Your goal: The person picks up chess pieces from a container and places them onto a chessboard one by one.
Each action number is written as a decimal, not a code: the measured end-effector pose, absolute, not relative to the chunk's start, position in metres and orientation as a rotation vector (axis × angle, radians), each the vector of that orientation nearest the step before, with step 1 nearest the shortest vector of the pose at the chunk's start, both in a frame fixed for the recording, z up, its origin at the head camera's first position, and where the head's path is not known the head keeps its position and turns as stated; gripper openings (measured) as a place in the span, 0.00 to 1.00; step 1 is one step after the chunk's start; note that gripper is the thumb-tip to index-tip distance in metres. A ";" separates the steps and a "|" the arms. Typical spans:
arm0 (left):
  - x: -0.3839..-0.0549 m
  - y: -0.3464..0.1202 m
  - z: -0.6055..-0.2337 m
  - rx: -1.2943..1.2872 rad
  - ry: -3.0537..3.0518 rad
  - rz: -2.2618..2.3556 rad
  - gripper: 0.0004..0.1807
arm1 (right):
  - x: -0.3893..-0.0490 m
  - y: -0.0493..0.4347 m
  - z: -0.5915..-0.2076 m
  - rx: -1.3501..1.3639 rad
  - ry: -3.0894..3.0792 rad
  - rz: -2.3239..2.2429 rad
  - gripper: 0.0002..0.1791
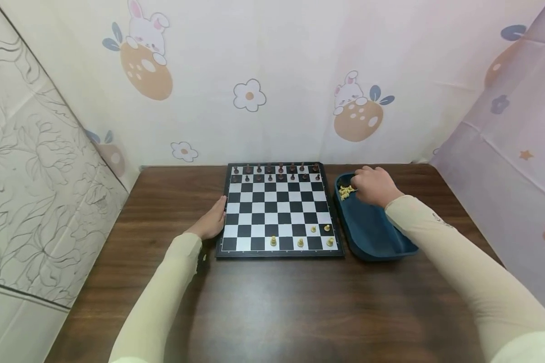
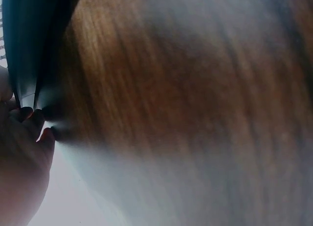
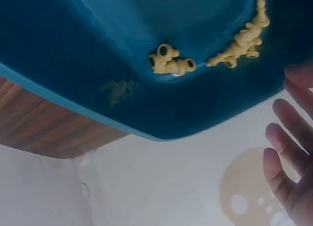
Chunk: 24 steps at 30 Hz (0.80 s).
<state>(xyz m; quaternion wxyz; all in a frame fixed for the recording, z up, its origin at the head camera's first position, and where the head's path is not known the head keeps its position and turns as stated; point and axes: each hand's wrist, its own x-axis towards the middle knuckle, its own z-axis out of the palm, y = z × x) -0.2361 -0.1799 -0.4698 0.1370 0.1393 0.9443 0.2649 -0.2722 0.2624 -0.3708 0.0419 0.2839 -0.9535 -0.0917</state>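
A black-and-white chessboard (image 1: 271,218) lies on the table, and my left hand (image 1: 212,219) rests along its left edge with the fingers extended. My right hand (image 1: 373,186) is over the far end of a blue tray (image 1: 368,219) to the right of the board. Yellow chess pieces (image 1: 345,192) lie in that end of the tray, beside my fingertips. In the right wrist view, two small clusters of yellow pieces (image 3: 239,47) show, and the loosely bent fingers (image 3: 288,133) hold no visible piece; the thumb side is partly cut off.
Dark chess pieces (image 1: 280,177) stand in two rows at the board's far side. Several yellow pawns and pieces (image 1: 301,242) stand near its close right corner. The brown wooden table (image 1: 272,307) meets a patterned wall covering (image 1: 290,121) behind the board.
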 end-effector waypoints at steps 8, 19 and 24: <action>-0.234 -0.185 -0.471 0.422 2.741 0.769 0.30 | -0.287 0.274 -0.385 0.704 -3.044 -0.273 0.18; -0.235 -0.183 -0.469 0.402 2.736 0.775 0.30 | -0.288 0.287 -0.403 0.620 -3.128 -0.307 0.04; -0.235 -0.180 -0.470 0.406 2.733 0.780 0.31 | -0.289 0.294 -0.412 0.626 -3.124 -0.351 0.03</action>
